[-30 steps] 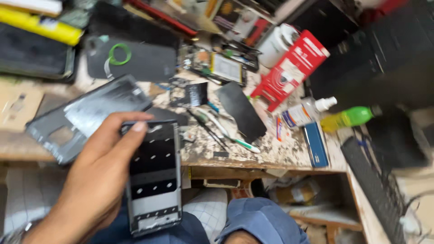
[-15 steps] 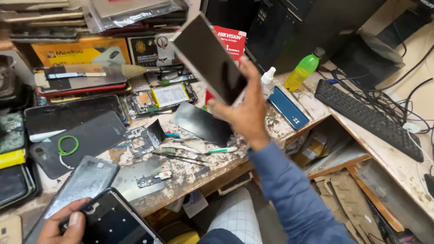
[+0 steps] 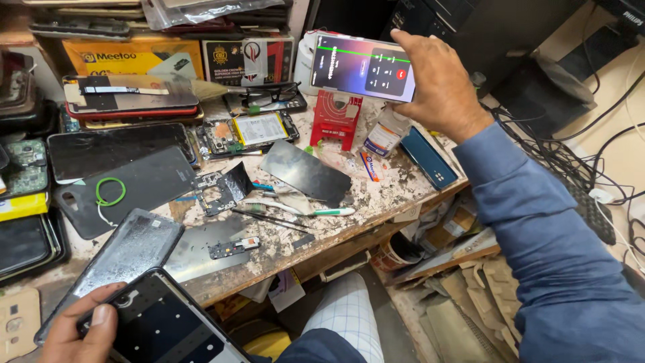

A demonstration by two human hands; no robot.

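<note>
My right hand (image 3: pixel 440 84) holds a lit smartphone (image 3: pixel 359 67) sideways above the back of the worn workbench (image 3: pixel 390 188), screen facing me with a green line across it. My left hand (image 3: pixel 77 333) grips a dark opened phone body (image 3: pixel 168 323) at the bench's front left edge, thumb on its top. Beside it lies a grey phone back cover (image 3: pixel 124 252). Below the raised phone stands a red holder (image 3: pixel 334 121).
Loose black panels (image 3: pixel 306 171), an opened phone with its battery showing (image 3: pixel 252 131), tweezers and a white-and-green pen tool (image 3: pixel 322 212) litter the bench. A tablet back with a green ring (image 3: pixel 127 188) lies left. Boxes stack at the back; cables (image 3: pixel 591 175) run right.
The phone in my right hand has turned from dark and tilted upright to sideways with its screen lit. My left hand keeps hold of the opened phone body at the lower left.
</note>
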